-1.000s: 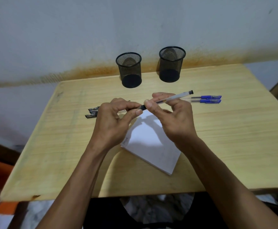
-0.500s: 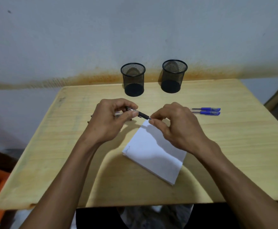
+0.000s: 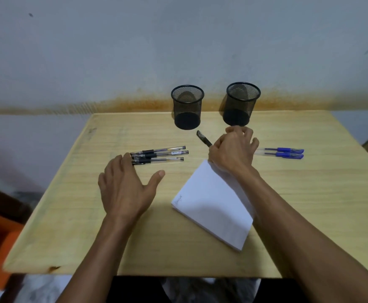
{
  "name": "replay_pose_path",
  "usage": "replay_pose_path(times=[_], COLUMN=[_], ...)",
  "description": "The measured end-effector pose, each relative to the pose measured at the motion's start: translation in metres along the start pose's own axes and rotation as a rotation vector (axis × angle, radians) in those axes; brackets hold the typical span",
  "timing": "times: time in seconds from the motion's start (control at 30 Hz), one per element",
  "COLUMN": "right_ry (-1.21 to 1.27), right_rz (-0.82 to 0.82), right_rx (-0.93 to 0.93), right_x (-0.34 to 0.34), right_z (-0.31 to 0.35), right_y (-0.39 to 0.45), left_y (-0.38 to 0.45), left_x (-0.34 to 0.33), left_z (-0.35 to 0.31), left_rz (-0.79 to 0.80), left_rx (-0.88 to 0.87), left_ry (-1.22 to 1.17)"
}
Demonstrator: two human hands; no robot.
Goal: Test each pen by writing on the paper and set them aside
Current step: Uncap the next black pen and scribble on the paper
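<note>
Black pen [image 3: 204, 138] pinched in right hand [image 3: 232, 153], frame centre; left hand [image 3: 126, 189] spread flat on worktop [image 3: 310, 193]. Steady the paper [image 3: 211, 206], write lightly

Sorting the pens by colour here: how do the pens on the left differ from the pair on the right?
The left pens have black caps and grips; the right pens are blue. The left group holds more pens than the right pair. The left hand touches the left pens; nothing touches the right pens. Both groups lie flat on the table, side by side, with clear barrels.
</note>
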State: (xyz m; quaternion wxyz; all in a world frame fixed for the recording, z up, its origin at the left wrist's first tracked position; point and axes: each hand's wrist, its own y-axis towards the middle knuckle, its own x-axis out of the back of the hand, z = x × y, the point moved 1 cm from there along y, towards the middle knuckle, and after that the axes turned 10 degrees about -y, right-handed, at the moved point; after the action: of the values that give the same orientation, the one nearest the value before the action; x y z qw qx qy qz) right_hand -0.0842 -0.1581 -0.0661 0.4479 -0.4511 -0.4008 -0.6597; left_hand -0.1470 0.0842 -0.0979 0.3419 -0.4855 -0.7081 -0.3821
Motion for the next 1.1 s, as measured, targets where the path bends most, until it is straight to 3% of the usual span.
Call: replay_pose_path(times=[0.2, 0.3, 0.47, 0.9, 1.0, 1.1], right_ry=[-0.041, 0.010, 0.001, -0.113, 0.021, 0.393], right_rz=[-0.074, -0.123, -0.028, -0.112, -0.082, 0.095], right_rx=[0.048, 0.227, 0.482, 0.578, 0.531, 0.394], right_x=[0.003, 0.008, -0.003, -0.007, 0.017, 0.045], right_z=[0.000, 0.011, 0.046, 0.049, 0.032, 0.010], right_y=[-0.005, -0.014, -0.030, -0.036, -0.037, -0.038], left_y=[0.000, -0.001, -0.001, -0.004, -0.004, -0.003], left_x=[-0.003, -0.003, -0.002, -0.002, -0.002, -0.003], left_z=[0.004, 0.005, 0.004, 0.004, 0.003, 0.005], left_rz=[0.042, 0.045, 0.047, 0.061, 0.064, 0.067], left_rx=[0.061, 0.066, 0.066, 0.087, 0.089, 0.096], left_ry=[0.019, 0.022, 0.018, 0.003, -0.001, -0.017])
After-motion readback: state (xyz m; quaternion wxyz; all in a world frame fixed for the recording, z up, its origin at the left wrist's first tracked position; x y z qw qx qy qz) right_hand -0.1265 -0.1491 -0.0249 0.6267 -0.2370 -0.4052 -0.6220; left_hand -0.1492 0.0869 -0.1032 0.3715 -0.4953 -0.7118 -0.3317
